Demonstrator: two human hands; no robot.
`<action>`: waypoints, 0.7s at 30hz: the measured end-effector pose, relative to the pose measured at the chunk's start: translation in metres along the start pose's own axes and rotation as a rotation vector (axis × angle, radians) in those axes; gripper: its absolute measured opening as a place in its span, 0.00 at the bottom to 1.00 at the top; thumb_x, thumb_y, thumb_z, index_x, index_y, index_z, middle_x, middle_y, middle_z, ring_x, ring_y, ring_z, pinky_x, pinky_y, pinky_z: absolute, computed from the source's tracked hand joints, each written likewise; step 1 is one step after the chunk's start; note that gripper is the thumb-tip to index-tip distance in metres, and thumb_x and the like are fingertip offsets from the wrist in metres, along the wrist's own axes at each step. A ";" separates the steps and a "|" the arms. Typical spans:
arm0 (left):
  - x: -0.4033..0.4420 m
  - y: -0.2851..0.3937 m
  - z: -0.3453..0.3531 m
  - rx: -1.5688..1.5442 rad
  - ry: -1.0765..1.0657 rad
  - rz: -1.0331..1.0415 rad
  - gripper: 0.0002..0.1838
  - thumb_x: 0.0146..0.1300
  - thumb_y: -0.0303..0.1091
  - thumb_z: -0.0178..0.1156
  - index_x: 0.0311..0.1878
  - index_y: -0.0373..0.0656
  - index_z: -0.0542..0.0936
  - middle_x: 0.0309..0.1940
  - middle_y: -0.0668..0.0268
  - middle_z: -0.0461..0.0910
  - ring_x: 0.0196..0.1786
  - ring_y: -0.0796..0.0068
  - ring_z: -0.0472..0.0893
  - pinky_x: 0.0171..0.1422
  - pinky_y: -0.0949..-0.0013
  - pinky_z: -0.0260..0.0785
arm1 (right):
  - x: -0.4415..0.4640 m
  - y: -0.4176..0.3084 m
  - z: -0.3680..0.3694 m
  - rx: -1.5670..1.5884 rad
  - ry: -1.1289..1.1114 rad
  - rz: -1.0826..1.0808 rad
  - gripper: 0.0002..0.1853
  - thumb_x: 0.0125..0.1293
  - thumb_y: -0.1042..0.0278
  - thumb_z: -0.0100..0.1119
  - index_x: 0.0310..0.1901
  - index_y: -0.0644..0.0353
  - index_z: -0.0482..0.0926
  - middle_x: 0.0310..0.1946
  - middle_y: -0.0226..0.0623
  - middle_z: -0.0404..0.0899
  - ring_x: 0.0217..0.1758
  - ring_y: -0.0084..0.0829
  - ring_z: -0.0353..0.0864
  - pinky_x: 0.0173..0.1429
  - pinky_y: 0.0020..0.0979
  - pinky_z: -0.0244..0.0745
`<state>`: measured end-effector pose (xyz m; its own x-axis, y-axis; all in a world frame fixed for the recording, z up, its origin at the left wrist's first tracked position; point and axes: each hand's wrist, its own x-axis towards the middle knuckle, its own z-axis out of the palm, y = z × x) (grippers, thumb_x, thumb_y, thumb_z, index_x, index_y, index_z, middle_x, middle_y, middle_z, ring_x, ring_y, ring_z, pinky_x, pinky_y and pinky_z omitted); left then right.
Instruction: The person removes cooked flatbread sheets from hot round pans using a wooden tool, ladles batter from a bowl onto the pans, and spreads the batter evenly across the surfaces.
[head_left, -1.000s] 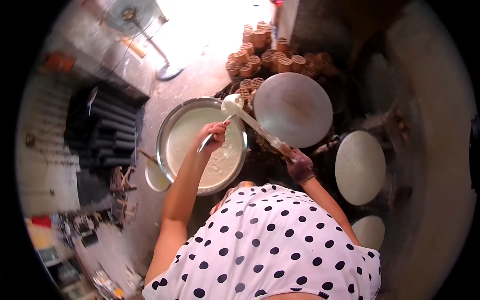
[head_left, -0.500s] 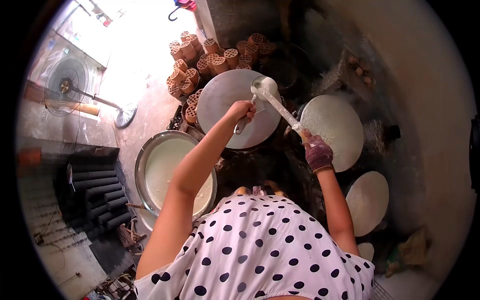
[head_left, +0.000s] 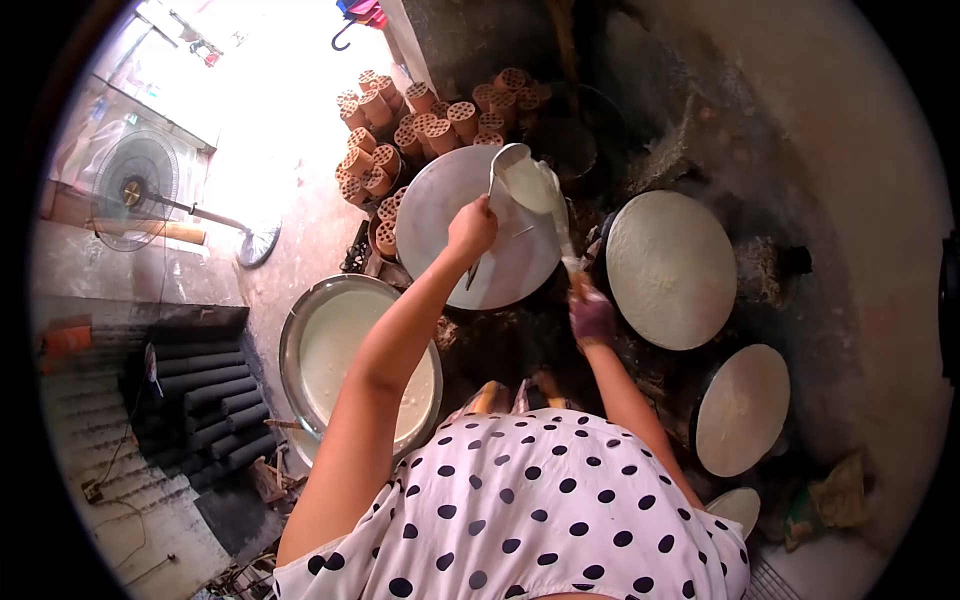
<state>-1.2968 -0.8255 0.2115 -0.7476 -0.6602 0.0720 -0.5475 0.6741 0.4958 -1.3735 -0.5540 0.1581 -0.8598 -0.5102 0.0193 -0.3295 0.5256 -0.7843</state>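
My left hand (head_left: 472, 228) is closed around the handle of a metal ladle (head_left: 500, 170), held over a large round griddle (head_left: 440, 215). The ladle is tipped, and white batter (head_left: 532, 188) lies at its mouth toward the griddle's far right side. My right hand (head_left: 591, 316), in a purple glove, grips a batter-coated stick-like spreader (head_left: 564, 235). Its far end is beside the batter; the tip's shape is hidden. Left of the griddle stands a wide metal basin (head_left: 290, 345) of white batter, partly behind my left forearm.
Round griddles covered with white batter stand to the right, one large (head_left: 670, 270) and one smaller (head_left: 742, 410). Perforated clay-coloured cylinders (head_left: 440, 135) are piled behind the main griddle. Dark cylinders (head_left: 215, 400) are stacked at left, near a standing fan (head_left: 135, 190).
The ladle has tipped, and batter has come out at its mouth. My right hand has moved left and nearer my body with the spreader. The view has shifted slightly.
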 end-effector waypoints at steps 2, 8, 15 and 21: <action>-0.010 0.016 -0.031 0.011 -0.028 -0.184 0.18 0.64 0.32 0.45 0.55 0.42 0.75 0.33 0.50 0.81 0.39 0.50 0.81 0.43 0.51 0.72 | 0.019 -0.002 0.053 -0.006 -0.110 0.111 0.21 0.61 0.61 0.57 0.55 0.60 0.77 0.45 0.52 0.81 0.49 0.45 0.81 0.50 0.36 0.75; -0.068 -0.023 -0.098 0.011 0.277 -0.404 0.21 0.66 0.33 0.47 0.63 0.45 0.70 0.35 0.48 0.81 0.39 0.48 0.80 0.40 0.52 0.71 | 0.007 -0.017 0.042 0.195 0.080 0.049 0.20 0.62 0.62 0.60 0.54 0.61 0.78 0.47 0.47 0.81 0.50 0.39 0.82 0.54 0.30 0.74; -0.163 -0.073 -0.118 -0.666 0.231 -0.400 0.21 0.72 0.35 0.46 0.66 0.44 0.67 0.18 0.70 0.68 0.17 0.80 0.68 0.20 0.73 0.60 | 0.023 -0.052 0.099 0.053 -0.096 0.248 0.25 0.59 0.62 0.62 0.58 0.61 0.75 0.48 0.46 0.82 0.50 0.36 0.82 0.55 0.32 0.74; -0.260 -0.043 -0.145 -1.139 0.058 -0.601 0.22 0.72 0.33 0.44 0.68 0.44 0.63 0.16 0.75 0.59 0.11 0.86 0.57 0.12 0.80 0.51 | 0.041 -0.003 0.055 0.100 -0.048 0.015 0.17 0.62 0.55 0.58 0.52 0.47 0.80 0.43 0.43 0.83 0.46 0.44 0.82 0.49 0.37 0.76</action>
<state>-1.0246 -0.7305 0.2970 -0.4639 -0.7925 -0.3959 -0.1422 -0.3745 0.9163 -1.3860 -0.6141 0.1269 -0.8441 -0.5358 -0.0210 -0.2736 0.4641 -0.8425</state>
